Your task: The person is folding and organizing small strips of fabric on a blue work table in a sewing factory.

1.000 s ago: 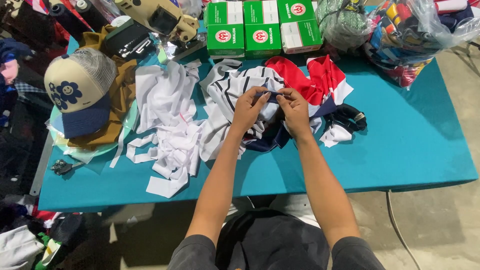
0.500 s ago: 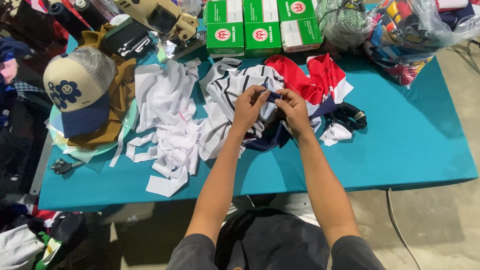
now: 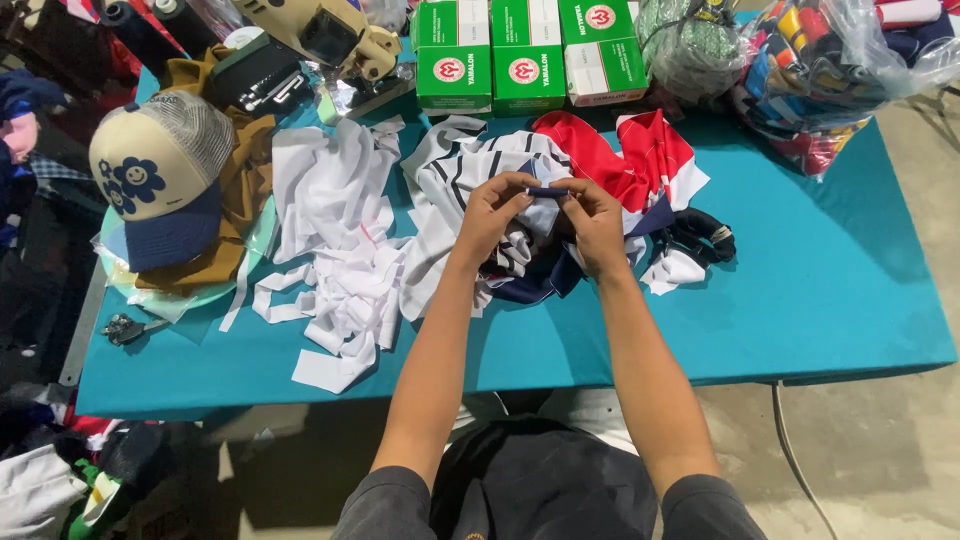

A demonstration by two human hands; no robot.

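My left hand and my right hand meet over the middle of the teal table. Together they pinch a small dark blue strip of fabric between the fingertips, a little above the cloth below. Under them lies a white garment with dark stripes on top of a navy piece. A red and white fabric piece lies just to the right of my hands.
A heap of white cloth scraps lies left of my hands. A cream and navy cap rests on brown cloth at far left. Three green and white boxes stand at the back, a plastic bag of coloured fabric at back right, small snips near the left edge.
My hands have stayed over the striped garment, with the fingers shifting slightly on the small dark strip. Nothing else on the table has moved.
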